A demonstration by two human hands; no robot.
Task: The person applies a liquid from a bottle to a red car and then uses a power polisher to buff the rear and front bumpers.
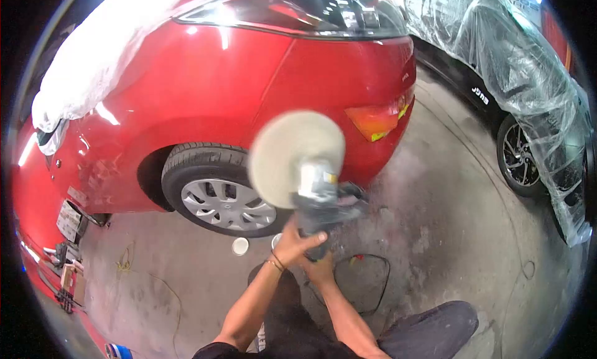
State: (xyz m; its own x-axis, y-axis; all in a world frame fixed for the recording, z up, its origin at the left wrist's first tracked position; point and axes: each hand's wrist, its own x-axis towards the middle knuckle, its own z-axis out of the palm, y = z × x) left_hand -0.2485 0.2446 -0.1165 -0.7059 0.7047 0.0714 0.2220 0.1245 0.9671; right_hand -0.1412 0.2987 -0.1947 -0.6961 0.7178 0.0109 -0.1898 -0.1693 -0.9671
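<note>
A power polisher (320,197) with a round, pale pad (292,153) is held up before the front corner of a red car (211,91). The pad looks blurred and overlaps the bumper and the wheel edge in view; whether it touches the car I cannot tell. My left hand (293,242) is wrapped round the polisher's dark body, just behind its head. Lower down and to the right, my right hand (319,269) grips the rear of the handle, its fingers partly hidden.
A silver-capped wheel (228,203) is left of the polisher, with a small white lid (240,246) below it. A black cable (388,275) loops on the floor (435,234). A dark car (460,79) under plastic sheeting (504,54) stands at right.
</note>
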